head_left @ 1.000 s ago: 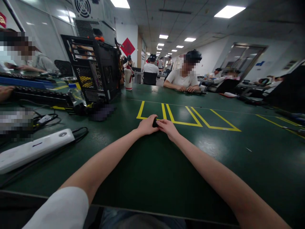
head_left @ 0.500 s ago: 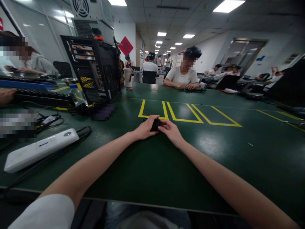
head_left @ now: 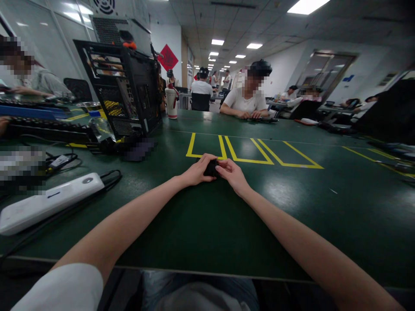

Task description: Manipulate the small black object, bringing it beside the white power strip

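Observation:
Between my two hands is a small black object [head_left: 211, 168], partly hidden by the fingers, so its exact kind does not show. My left hand [head_left: 198, 170] is wrapped round its left side, thumb below and fingers over the top. From the right, my right hand [head_left: 232, 173] pinches at its side with thumb and fingertips. Both hands are at the green table [head_left: 194, 229], just in front of a yellow tape outline [head_left: 207, 157].
At the left lie a white power strip [head_left: 52, 201] with a black cable, and a clear plastic bottle [head_left: 101, 128]. Behind them stand an opened black computer case [head_left: 134, 93] and a white cup [head_left: 171, 103]. Across the table sits a person [head_left: 248, 101] in a white shirt.
The camera view has shifted slightly, moving the surroundings a little left and up. My right fingers have moved slightly on the black object; both hands stay at it.

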Tool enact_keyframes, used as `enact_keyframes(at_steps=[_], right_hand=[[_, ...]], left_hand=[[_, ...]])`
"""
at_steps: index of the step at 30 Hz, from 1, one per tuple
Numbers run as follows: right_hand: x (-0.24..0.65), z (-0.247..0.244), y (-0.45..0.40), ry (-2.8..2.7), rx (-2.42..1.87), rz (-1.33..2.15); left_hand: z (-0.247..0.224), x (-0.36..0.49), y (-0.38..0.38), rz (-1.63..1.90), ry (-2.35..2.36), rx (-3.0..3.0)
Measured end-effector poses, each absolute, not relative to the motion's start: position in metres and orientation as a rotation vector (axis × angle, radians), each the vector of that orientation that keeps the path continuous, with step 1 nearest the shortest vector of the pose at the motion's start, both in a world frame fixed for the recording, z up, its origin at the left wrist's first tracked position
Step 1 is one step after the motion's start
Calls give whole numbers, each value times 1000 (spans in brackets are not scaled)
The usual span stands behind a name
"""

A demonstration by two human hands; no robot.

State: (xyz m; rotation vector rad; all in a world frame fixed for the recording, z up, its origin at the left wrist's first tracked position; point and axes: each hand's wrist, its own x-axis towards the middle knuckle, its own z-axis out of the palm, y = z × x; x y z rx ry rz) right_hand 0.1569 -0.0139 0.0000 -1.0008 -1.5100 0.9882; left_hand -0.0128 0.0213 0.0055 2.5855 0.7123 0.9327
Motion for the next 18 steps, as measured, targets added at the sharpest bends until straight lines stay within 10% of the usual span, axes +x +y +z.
enact_keyframes(at_steps=[18], right_hand=[[159,3,-18,-1673,-951,890]], left_hand=[[4,-13,15,959,743,2624]])
